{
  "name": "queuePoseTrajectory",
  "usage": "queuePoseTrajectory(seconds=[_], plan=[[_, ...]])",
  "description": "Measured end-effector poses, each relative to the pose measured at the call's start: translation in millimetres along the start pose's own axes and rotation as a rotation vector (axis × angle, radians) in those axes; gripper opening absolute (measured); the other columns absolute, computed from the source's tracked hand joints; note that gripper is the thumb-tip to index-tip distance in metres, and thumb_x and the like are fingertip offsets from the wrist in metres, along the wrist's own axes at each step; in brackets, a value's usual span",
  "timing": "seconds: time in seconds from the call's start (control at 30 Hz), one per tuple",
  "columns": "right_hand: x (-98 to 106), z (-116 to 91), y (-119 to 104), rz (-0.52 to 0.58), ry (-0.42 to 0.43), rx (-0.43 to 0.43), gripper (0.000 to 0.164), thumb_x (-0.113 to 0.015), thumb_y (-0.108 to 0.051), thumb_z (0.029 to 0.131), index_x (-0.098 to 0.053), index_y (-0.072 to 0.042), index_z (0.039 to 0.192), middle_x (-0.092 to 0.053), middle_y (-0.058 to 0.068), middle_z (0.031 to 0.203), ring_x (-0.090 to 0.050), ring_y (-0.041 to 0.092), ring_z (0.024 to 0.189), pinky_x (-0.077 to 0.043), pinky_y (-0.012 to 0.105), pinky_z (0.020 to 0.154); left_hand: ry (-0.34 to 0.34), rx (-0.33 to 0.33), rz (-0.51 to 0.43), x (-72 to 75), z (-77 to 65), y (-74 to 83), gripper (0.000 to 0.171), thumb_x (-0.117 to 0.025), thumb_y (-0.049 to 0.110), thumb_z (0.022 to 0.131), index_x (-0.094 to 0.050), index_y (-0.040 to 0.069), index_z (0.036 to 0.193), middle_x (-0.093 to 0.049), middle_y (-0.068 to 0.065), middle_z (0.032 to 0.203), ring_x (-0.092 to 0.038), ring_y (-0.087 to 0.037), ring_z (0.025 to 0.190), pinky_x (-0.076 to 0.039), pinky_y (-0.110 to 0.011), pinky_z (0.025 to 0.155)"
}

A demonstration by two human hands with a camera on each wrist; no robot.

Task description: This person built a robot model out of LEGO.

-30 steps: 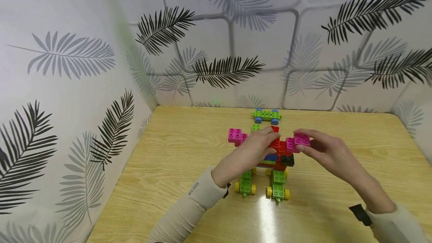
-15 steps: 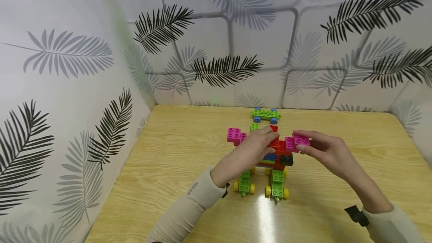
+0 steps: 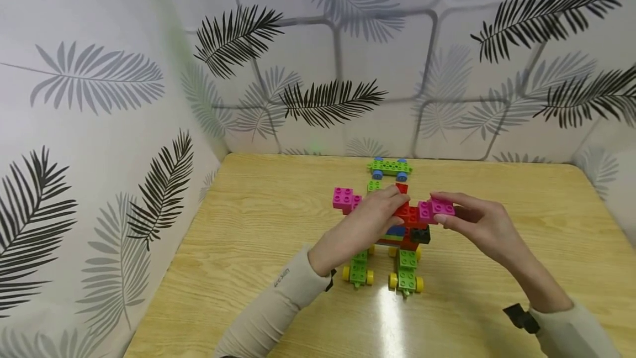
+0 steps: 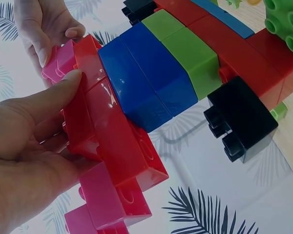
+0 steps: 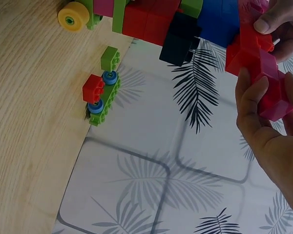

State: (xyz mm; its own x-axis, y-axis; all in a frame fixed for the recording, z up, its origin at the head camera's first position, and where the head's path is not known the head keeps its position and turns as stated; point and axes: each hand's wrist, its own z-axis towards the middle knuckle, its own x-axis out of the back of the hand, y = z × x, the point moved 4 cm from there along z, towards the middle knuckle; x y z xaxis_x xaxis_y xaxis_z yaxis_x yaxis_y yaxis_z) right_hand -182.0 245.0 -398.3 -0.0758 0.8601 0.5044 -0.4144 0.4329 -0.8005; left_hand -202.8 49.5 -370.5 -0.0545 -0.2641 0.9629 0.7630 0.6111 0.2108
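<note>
A tall toy-brick figure stands on two green wheeled bases (image 3: 358, 272) with yellow wheels. Its body has blue bricks (image 4: 146, 73), light green bricks (image 4: 190, 58) and a black brick (image 4: 241, 122) jutting from the side. My left hand (image 3: 370, 214) grips the red bricks (image 4: 107, 107) across the top, thumb on their near face. With thumb and fingers, my right hand (image 3: 489, 228) pinches the pink brick (image 3: 442, 207) at the right end of that row. Another pink brick (image 3: 343, 198) sticks out at the left end. My left hand hides part of the figure in the head view.
Behind the figure, a green wheeled base (image 3: 390, 167) with blue wheels stands near the table's back edge. A loose green brick (image 5: 110, 58) and a loose red brick (image 5: 93, 88) lie beside it. A leaf-patterned covering (image 3: 308, 48) rises behind the wooden table (image 3: 238, 236).
</note>
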Motion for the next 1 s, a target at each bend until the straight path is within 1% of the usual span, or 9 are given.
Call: queuePoseTrajectory(seconds=[0.23,0.37,0.47,0.57,0.63,0.7,0.8,0.9,1.0], plan=[[0.3,-0.5,0.7,0.016,-0.017,-0.046,0.042,-0.067,-0.011,0.091,-0.059,-0.004,0.132,-0.062,0.021,0.122,-0.067,0.006,0.090,-0.055,0.021,0.072,-0.007,-0.007,0.007,-0.2,-0.2,-3.8,0.042,-0.064,0.024,0.093,-0.057,0.006,0.131,-0.058,-0.002,0.114,-0.054,-0.011,0.099,-0.044,-0.018,0.087],[-0.8,-0.7,0.8,0.008,-0.021,-0.066,0.042,-0.066,-0.014,0.093,-0.058,-0.006,0.133,-0.062,0.018,0.123,-0.066,0.004,0.094,-0.054,0.021,0.074,-0.028,-0.011,0.071,-0.8,-2.3,-5.3,0.050,-0.065,0.028,0.093,-0.053,0.007,0.136,-0.056,-0.002,0.123,-0.050,-0.014,0.114,-0.041,-0.020,0.097],[-1.8,-0.9,-0.4,-0.001,-0.013,-0.059,0.041,-0.066,-0.014,0.093,-0.058,-0.006,0.133,-0.062,0.017,0.122,-0.065,0.003,0.094,-0.054,0.022,0.073,-0.002,-0.015,0.095,2.9,-7.4,-6.4,0.053,-0.065,0.032,0.092,-0.051,0.009,0.139,-0.053,-0.003,0.130,-0.042,-0.019,0.127,-0.036,-0.024,0.105],[-2.8,-1.9,-1.0,-0.020,-0.003,-0.045,0.041,-0.066,-0.013,0.093,-0.058,-0.007,0.133,-0.062,0.015,0.123,-0.065,0.002,0.094,-0.054,0.021,0.072,0.092,-0.017,0.074,12.2,-16.6,-10.5,0.052,-0.066,0.031,0.092,-0.051,0.011,0.138,-0.052,-0.004,0.133,-0.036,-0.025,0.134,-0.034,-0.029,0.109],[-3.3,-2.8,-1.2,-0.038,0.007,-0.036,0.042,-0.066,-0.013,0.092,-0.058,-0.009,0.133,-0.062,0.013,0.122,-0.065,0.002,0.093,-0.054,0.020,0.072,0.184,-0.021,0.044,21.1,-24.6,-15.4,0.052,-0.069,0.027,0.090,-0.053,0.011,0.136,-0.052,-0.007,0.132,-0.033,-0.029,0.137,-0.030,-0.035,0.112],[-3.8,-3.8,-1.6,-0.053,0.014,-0.032,0.043,-0.067,-0.013,0.092,-0.058,-0.011,0.134,-0.062,0.011,0.122,-0.064,0.001,0.093,-0.054,0.019,0.072,0.282,-0.030,0.022,28.4,-33.6,-22.7,0.052,-0.072,0.023,0.087,-0.054,0.009,0.134,-0.052,-0.008,0.131,-0.033,-0.031,0.136,-0.029,-0.037,0.112],[-4.9,-4.7,-2.4,-0.080,0.023,-0.022,0.047,-0.069,-0.013,0.090,-0.056,-0.013,0.136,-0.062,0.010,0.121,-0.063,0.000,0.094,-0.053,0.017,0.073,0.421,-0.029,-0.046,33.9,-48.1,-35.9,0.056,-0.077,0.017,0.083,-0.054,0.007,0.133,-0.052,-0.010,0.130,-0.034,-0.032,0.135,-0.030,-0.040,0.112],[-6.1,-4.3,-3.2,-0.094,0.031,-0.010,0.050,-0.070,-0.012,0.089,-0.056,-0.015,0.137,-0.062,0.009,0.121,-0.061,-0.002,0.095,-0.052,0.016,0.075,0.536,0.011,-0.175,30.5,-62.5,-51.0,0.066,-0.080,0.015,0.079,-0.049,0.007,0.137,-0.048,-0.011,0.134,-0.034,-0.030,0.135,-0.034,-0.042,0.109],[-6.8,-3.7,-4.0,-0.095,0.029,0.011,0.052,-0.070,-0.009,0.088,-0.054,-0.014,0.138,-0.062,0.011,0.121,-0.060,-0.003,0.095,-0.051,0.015,0.075,0.603,0.087,-0.398,19.6,-75.0,-65.1,0.076,-0.080,0.012,0.078,-0.041,0.009,0.143,-0.045,-0.012,0.138,-0.036,-0.026,0.134,-0.035,-0.045,0.108]])
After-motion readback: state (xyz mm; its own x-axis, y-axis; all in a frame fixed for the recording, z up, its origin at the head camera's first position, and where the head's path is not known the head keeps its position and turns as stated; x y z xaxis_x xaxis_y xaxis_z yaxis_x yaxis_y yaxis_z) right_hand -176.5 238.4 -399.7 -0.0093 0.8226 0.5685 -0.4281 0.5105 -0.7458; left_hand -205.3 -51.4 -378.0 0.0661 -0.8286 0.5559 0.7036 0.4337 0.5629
